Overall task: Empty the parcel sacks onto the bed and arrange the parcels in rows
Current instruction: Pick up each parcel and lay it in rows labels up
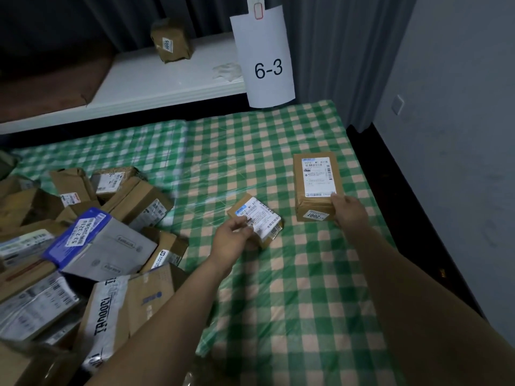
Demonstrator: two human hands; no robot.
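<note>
On the green checked bed [278,288], a tall brown parcel [315,182] with a white label lies flat near the right edge. My right hand [348,211] grips its near right corner. To its left, my left hand [232,238] holds a small brown parcel [260,215] with a white label, tilted, just above or on the cover. A heap of several brown and grey parcels [92,235] fills the left side of the bed. No sack is in view.
A white shelf [156,84] behind the bed carries one brown parcel [171,41]. A paper sign reading 6-3 [264,59] hangs over the bed's far edge. Dark curtains and a grey wall [459,135] bound the right side, with a dark gap beside the bed.
</note>
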